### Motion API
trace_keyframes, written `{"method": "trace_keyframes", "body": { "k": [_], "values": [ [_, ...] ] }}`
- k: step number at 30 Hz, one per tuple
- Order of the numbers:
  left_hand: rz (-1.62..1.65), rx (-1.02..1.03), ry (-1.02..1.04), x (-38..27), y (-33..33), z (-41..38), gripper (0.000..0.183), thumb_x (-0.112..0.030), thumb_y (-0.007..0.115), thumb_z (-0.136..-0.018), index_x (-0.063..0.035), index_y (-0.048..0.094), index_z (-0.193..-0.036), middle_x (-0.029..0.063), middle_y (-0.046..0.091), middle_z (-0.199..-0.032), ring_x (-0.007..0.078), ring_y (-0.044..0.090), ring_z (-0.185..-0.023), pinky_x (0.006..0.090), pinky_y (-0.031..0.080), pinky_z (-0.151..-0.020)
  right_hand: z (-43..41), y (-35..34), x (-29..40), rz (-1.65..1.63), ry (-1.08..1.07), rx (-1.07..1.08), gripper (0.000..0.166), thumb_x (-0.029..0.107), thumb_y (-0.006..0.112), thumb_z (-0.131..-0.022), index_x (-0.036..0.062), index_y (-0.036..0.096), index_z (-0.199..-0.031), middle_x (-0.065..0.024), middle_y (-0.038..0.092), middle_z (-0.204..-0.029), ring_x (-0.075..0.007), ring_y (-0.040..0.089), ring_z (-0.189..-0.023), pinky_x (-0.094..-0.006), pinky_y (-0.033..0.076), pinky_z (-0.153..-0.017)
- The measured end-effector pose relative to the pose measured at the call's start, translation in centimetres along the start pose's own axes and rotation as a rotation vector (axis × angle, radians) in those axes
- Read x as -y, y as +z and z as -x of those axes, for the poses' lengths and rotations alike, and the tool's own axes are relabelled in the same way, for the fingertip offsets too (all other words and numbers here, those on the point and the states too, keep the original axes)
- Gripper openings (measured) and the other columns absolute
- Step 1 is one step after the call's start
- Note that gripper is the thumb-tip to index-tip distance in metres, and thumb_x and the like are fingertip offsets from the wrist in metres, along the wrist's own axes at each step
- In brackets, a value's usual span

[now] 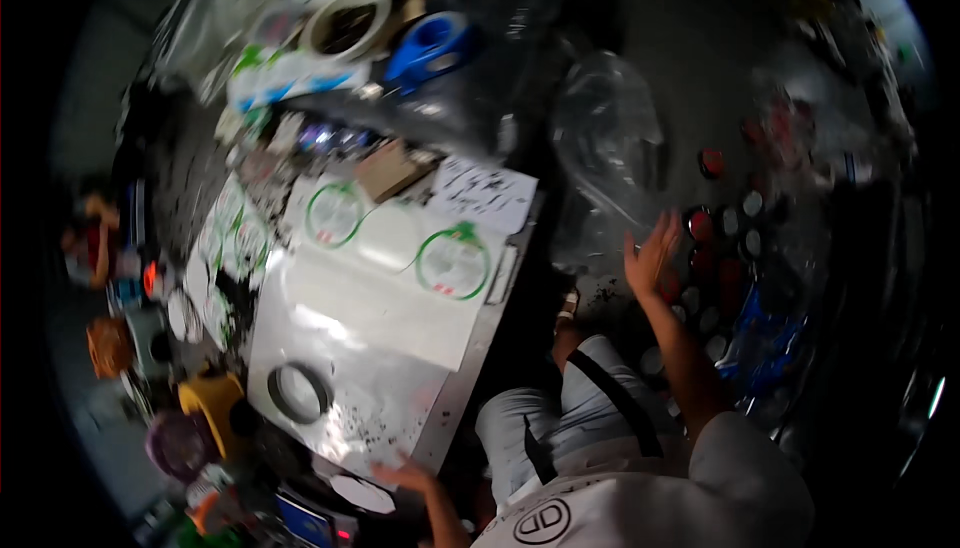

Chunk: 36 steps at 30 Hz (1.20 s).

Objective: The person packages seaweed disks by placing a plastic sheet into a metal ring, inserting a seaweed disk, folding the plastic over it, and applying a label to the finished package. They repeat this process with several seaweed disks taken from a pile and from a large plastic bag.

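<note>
My left hand [409, 475] is at the near corner of a white tabletop [352, 375], fingers apart, blurred, with nothing visible in it. To my right, my right hand [654, 254] reaches out spread and bare, over the floor side near a clear plastic bag [604, 135] and several round lids or jars [699, 225]. On the tabletop lies a white sheet [375, 308] bearing two round green-rimmed printed labels [453, 261]. Nearer my left hand is a dark ring [298, 392], perhaps a tape roll. Small dark specks are scattered beside it.
Beyond the sheet are a brown cardboard piece [391, 170] and a paper with handwriting [484, 191]. A blue tape dispenser [431, 49] and a large tape roll [349, 25] lie farther off. Left of the table stand a yellow object [214, 405] and a small device with a screen [306, 522].
</note>
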<state>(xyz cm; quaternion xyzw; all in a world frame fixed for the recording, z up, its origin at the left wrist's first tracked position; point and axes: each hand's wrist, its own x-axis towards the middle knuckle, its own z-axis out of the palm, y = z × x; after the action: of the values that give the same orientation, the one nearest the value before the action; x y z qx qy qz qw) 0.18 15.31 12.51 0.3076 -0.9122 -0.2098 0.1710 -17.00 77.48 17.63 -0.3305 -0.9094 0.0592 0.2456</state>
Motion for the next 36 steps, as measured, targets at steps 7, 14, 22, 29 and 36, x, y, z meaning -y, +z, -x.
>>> {"method": "trace_keyframes", "body": {
  "k": [7,14,22,29,36],
  "values": [
    [0.641,1.005,1.104,-51.5,14.1,10.3,0.055,-0.005,0.061,-0.087,0.0029,0.048,-0.140,0.0251,0.050,-0.139,0.0445,0.046,-0.130,0.0496,0.036,-0.111,3.0,10.7,-11.4,-0.935,0.263,0.960,0.041,0.044,0.048,-0.101,0.0107,0.068,-0.114,-0.0115,0.069,-0.111,-0.0256,0.064,-0.098,-0.0365,0.050,-0.089],
    [-0.309,1.454,1.345,-59.2,39.3,19.7,0.056,-0.030,0.057,-0.093,-0.0016,0.049,-0.141,0.0261,0.051,-0.142,0.0451,0.048,-0.132,0.0483,0.041,-0.110,5.7,13.3,-5.1,-1.421,0.252,1.155,0.014,0.016,0.057,-0.096,0.0081,0.067,-0.101,-0.0046,0.070,-0.098,-0.0158,0.066,-0.085,-0.0303,0.052,-0.076],
    [-0.518,1.259,1.221,-59.4,62.2,19.0,0.061,-0.032,0.061,-0.093,-0.0101,0.044,-0.147,0.0198,0.050,-0.146,0.0372,0.045,-0.137,0.0454,0.038,-0.112,-6.5,33.0,-14.9,-0.926,0.538,0.349,0.040,0.023,0.059,-0.097,-0.0030,0.052,-0.127,-0.0217,0.061,-0.118,-0.0335,0.059,-0.111,-0.0451,0.046,-0.096],
    [-0.470,1.233,1.232,-62.1,71.6,20.1,0.062,-0.030,0.063,-0.092,-0.0092,0.044,-0.147,0.0189,0.051,-0.145,0.0358,0.047,-0.135,0.0445,0.039,-0.111,-4.0,40.0,-16.2,-0.007,0.748,0.479,0.075,0.044,0.047,-0.100,-0.0144,0.032,-0.145,-0.0335,0.032,-0.151,-0.0460,0.033,-0.140,-0.0586,0.026,-0.114],
    [-0.588,1.194,1.181,-62.6,77.6,16.4,0.062,-0.028,0.064,-0.091,-0.0082,0.045,-0.146,0.0180,0.053,-0.143,0.0343,0.049,-0.132,0.0436,0.040,-0.109,-8.8,40.4,-21.4,-0.419,0.550,0.318,0.025,0.022,0.059,-0.093,0.0083,0.068,-0.112,-0.0203,0.064,-0.116,-0.0445,0.052,-0.118,-0.0525,0.040,-0.102]
  ]
}}
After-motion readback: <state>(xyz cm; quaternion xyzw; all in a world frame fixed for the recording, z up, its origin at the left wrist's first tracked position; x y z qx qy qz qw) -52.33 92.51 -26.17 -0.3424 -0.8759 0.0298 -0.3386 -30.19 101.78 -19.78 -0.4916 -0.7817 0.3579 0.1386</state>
